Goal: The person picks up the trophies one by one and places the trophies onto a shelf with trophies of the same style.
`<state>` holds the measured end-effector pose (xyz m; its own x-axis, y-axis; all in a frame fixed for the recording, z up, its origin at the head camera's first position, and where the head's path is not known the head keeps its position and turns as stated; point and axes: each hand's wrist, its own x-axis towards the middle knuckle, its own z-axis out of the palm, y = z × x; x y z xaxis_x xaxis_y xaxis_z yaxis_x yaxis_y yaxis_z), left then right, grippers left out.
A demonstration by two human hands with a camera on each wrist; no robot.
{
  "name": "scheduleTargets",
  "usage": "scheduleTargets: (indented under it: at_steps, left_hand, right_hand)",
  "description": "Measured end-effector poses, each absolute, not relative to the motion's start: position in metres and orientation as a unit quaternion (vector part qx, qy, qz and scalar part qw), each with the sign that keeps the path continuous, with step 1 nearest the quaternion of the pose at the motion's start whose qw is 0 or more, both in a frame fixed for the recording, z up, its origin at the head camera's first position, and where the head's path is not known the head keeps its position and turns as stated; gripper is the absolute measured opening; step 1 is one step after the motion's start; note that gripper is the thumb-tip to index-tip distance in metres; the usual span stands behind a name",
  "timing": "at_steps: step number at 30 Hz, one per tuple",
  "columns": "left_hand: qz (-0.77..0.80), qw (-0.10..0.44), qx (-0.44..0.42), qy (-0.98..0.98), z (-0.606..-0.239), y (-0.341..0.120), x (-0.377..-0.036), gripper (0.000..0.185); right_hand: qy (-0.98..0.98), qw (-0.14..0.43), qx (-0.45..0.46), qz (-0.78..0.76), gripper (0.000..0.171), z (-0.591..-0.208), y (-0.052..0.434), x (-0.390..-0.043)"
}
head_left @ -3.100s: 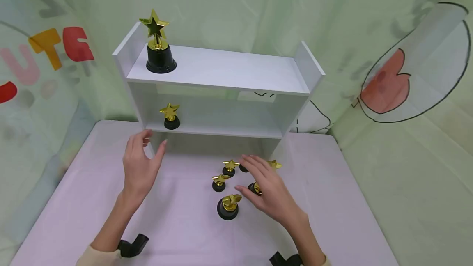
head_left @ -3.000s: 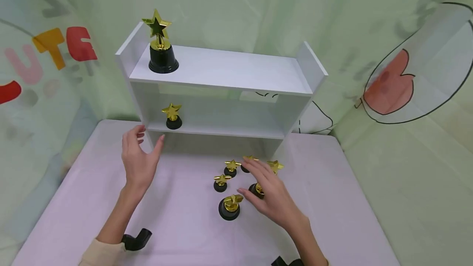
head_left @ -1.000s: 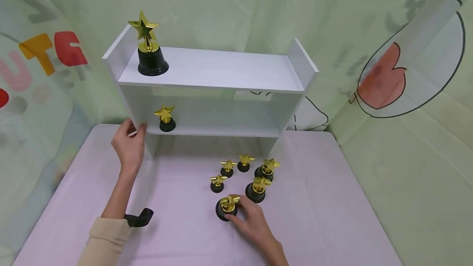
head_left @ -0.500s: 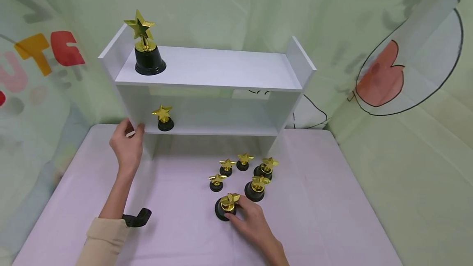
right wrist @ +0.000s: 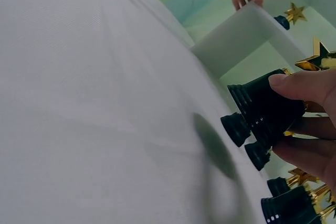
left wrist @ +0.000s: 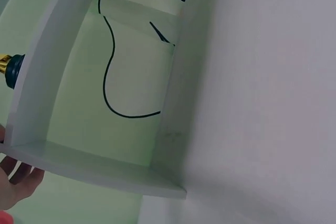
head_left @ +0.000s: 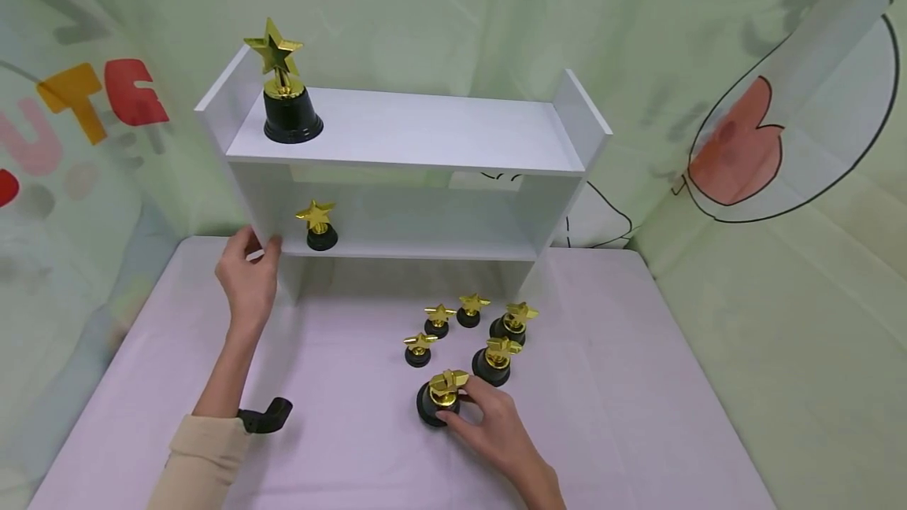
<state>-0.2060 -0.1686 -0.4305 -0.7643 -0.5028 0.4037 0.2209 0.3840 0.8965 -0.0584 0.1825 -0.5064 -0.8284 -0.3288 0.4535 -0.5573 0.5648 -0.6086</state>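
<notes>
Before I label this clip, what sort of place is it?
Probably a staged tabletop booth: pale green sheeting hangs behind a cloth-covered table, where a white shelf holds two star trophies.

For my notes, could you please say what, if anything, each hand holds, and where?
Right hand: star trophy, by its black base; left hand: white shelf, by its left panel.

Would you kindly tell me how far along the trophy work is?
Looks done: a large trophy stands atop the shelf and a small trophy one level below. In hand: the right hand holds another trophy off the table; the left hand grips the shelf. Apparently left: five trophies on the table.
</notes>
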Motion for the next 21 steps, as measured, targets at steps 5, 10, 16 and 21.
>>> scheduleTargets:
  at_steps: [5, 10, 16, 21]
  left_hand:
    - [-0.538, 0.322, 0.079, -0.776, -0.430, -0.173, -0.204, 0.028]
    - [-0.533, 0.322, 0.073, -0.779, -0.429, -0.174, -0.204, 0.026]
    - [-0.524, 0.317, 0.074, -0.787, -0.429, -0.173, -0.206, 0.026]
    - [-0.527, 0.319, 0.073, -0.785, -0.429, -0.173, -0.206, 0.025]
  right_hand:
    - [-0.880, 0.129, 0.242, 0.388, 0.035, -0.493, 0.182, -0.056]
    - [-0.881, 0.136, 0.244, 0.381, 0.036, -0.480, 0.181, -0.056]
    - [-0.867, 0.168, 0.271, 0.383, 0.041, -0.465, 0.180, -0.057]
    - [-0.862, 0.172, 0.288, 0.381, 0.043, -0.450, 0.181, -0.058]
